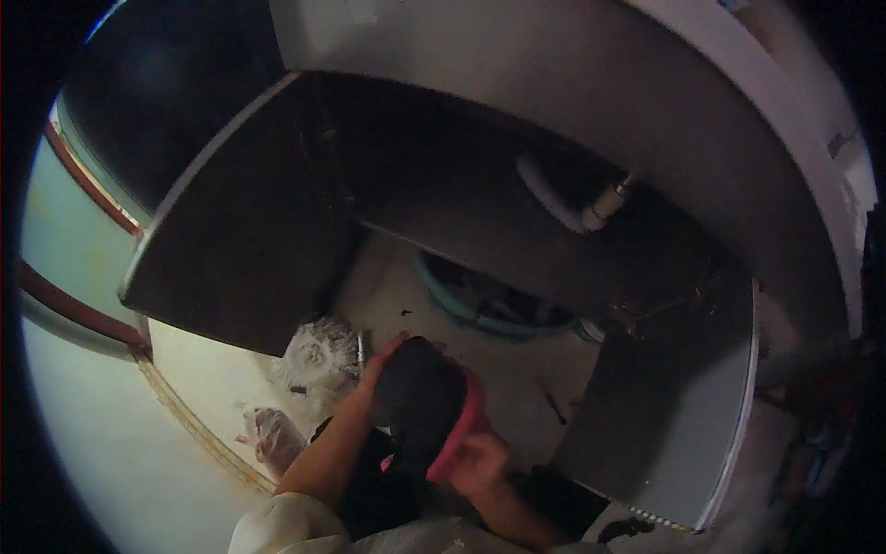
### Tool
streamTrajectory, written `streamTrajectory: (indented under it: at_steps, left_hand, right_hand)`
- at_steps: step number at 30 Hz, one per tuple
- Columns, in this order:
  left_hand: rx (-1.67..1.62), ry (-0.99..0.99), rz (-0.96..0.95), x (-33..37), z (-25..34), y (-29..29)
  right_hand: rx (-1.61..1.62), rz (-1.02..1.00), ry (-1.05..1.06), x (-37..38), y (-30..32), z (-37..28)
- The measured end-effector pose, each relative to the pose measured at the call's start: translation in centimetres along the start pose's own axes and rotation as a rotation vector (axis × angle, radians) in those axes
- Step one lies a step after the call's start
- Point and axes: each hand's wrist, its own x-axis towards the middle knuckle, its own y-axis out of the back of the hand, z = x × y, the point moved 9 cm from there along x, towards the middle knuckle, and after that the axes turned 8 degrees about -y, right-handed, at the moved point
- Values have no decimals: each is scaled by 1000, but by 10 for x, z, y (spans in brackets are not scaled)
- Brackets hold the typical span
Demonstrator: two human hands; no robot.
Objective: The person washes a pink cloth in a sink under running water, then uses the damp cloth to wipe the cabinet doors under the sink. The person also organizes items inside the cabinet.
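Low in front of me, both my hands are on a dark grey, rounded piece with a bright pink band (468, 415) along its right side. Whether it is cloth or something stiff I cannot tell. My left hand (395, 347) holds its far left edge, with the fingers partly hidden behind it. Around the pink band at the near right, my right hand (480, 460) is closed, slightly blurred.
A dark cabinet stands open ahead, its left door (240, 212) and right door (678, 397) swung out. Inside hangs a pale hose (554, 198). A teal basin (489, 323) sits below. Clear plastic bags (318, 355) lie left on the pale floor.
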Motion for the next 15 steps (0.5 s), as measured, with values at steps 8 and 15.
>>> streamTrajectory:
  at_steps: [8,15]
  left_hand:
    - [-311,141,-192,-17,-5,-48]
    - [57,4,114,-92,16,-92]
  right_hand:
    - [366,52,-171,-21,-38,15]
    - [175,371,-239,-51,-57,16]
